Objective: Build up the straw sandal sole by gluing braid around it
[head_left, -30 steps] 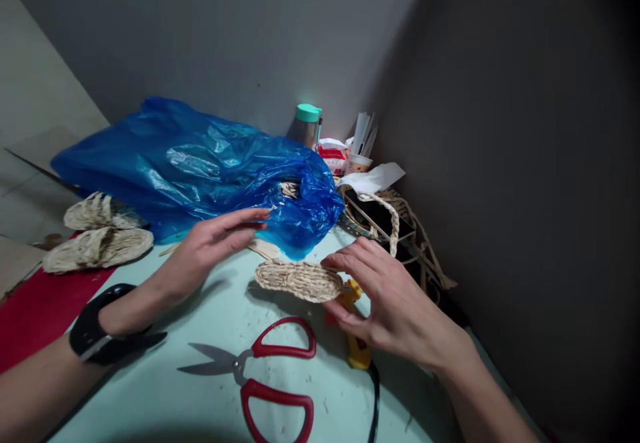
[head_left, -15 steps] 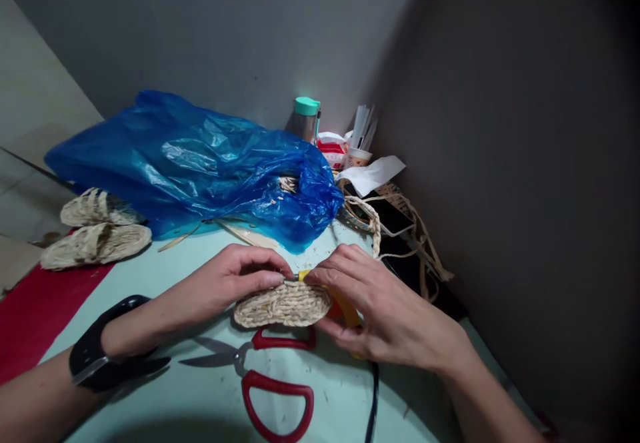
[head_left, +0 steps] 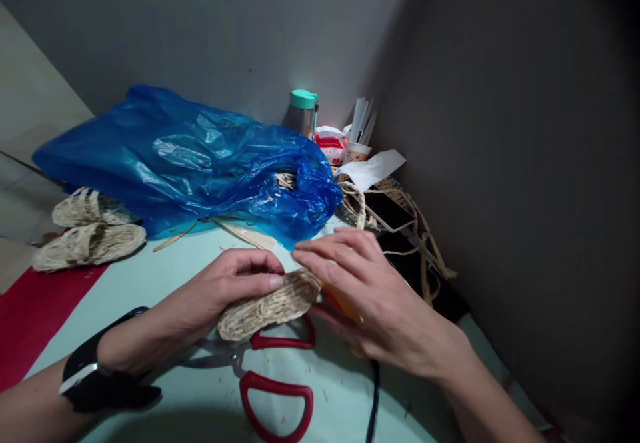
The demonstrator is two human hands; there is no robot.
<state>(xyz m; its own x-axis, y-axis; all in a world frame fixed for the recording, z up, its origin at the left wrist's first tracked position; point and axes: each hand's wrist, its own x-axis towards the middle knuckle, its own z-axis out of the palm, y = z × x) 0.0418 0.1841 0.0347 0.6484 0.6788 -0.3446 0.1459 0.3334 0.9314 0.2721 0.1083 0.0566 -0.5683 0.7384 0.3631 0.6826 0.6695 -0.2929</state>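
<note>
My left hand is closed on a small woven straw shoe sole, thumb on its upper edge. The sole is tilted, its right end raised beside the fingers of my right hand. That hand curls around a yellow and orange glue gun, mostly hidden behind the fingers; its nozzle does not show. A black cord runs down from it. Below the sole, open scissors with red handles lie on the pale green table, partly covered by the sole and left arm.
A big blue plastic bag lies across the back. Two finished straw slippers rest at the left beside a red cloth. Behind stand a green-lidded bottle and a paper cup. Straw braids and a phone are at the right.
My left hand has come in and taken the sole. The sole has moved down and left, and its right end has tipped up. The glue gun has moved along with my right hand.
</note>
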